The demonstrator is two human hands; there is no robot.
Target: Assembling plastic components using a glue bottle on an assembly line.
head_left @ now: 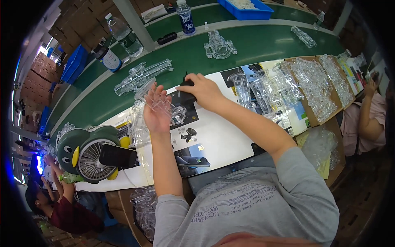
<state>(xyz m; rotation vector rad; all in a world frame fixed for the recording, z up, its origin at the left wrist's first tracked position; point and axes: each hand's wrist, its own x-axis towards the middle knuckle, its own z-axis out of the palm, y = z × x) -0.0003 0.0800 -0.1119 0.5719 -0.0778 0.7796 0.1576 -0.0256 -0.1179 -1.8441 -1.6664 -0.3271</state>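
My left hand (157, 113), palm turned up, has its fingers curled round a clear tubular piece (177, 114). The piece has a wide flared end, and its middle is partly hidden by the fingers. Just to the right, my right hand (204, 92) pinches a small black object (186, 85) with a pointed top; its kind cannot be made out. Beyond my left hand, a clear branched tube assembly (142, 76) lies on the green surface (185, 53). Another clear piece with a round base (219, 46) stands farther back.
Many clear tubes (263, 92) lie at the right, beside a cardboard tray (314, 88) full of clear parts. A penguin-shaped fan (88, 154) with a black phone-like slab (117, 156) stands left. Bottles (124, 35) and a blue bin (247, 10) are behind. Other people sit at both sides.
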